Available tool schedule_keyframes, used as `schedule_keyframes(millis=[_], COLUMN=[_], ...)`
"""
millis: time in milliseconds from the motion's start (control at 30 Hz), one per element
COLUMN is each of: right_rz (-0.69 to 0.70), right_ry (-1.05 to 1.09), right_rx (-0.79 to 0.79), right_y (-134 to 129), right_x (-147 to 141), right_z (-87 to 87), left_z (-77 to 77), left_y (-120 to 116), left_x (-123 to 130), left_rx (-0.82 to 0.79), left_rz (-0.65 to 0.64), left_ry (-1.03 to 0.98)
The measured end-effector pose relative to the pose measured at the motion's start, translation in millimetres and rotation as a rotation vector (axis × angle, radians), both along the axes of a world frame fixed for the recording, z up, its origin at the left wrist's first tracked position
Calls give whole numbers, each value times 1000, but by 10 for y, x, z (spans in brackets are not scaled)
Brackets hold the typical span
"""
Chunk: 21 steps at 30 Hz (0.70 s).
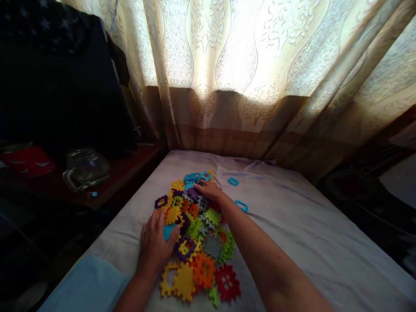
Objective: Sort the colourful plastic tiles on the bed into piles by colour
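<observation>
A heap of interlocking plastic puzzle blocks in many colours lies on a sheet-covered surface (276, 216). My left hand (157, 238) rests at the heap's left side, fingers stretched and thumb apart, with a blue block (169, 232) showing between thumb and fingers. Across the far part of the heap reaches my right hand (210, 190), its fingers extended over a purple block (193, 193) beside several blue blocks (196, 177). Whether those fingertips grip anything is hard to see. Nearest me lie a yellow block (184, 281), an orange block (204, 271) and a red block (227, 283).
Two blue frame pieces, one farther off (233, 181) and one nearer (241, 206), lie right of the heap. Light-blue cloth (87, 281) covers the near left corner. At left, a glass jug (87, 169) stands on a dark-red table (143, 151) by a black screen (65, 95). Curtains (227, 121) hang behind.
</observation>
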State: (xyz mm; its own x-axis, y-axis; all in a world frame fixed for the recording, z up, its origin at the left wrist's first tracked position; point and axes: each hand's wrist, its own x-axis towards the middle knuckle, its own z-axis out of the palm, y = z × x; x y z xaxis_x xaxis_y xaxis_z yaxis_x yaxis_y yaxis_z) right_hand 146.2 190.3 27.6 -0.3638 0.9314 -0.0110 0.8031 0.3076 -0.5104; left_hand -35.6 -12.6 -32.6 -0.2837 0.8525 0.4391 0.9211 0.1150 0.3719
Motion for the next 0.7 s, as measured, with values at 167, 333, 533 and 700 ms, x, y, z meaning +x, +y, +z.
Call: schedule_keyframes(millis=[167, 333, 533, 700], right_rz=[233, 342, 165, 272], right_ry=[-9, -38, 28, -52], right_rx=[-41, -9, 194, 199], right_y=[-483, -887, -1337, -2081], right_x=[-152, 210, 986, 1291], right_z=[63, 135, 109, -100], left_z=[80, 94, 151, 147], left_y=[-56, -48, -216, -782], left_x=[48, 57, 35, 86], left_rx=[38, 43, 8, -226], left_rz=[-23, -67, -204, -493], left_ry=[2, -31, -128, -19])
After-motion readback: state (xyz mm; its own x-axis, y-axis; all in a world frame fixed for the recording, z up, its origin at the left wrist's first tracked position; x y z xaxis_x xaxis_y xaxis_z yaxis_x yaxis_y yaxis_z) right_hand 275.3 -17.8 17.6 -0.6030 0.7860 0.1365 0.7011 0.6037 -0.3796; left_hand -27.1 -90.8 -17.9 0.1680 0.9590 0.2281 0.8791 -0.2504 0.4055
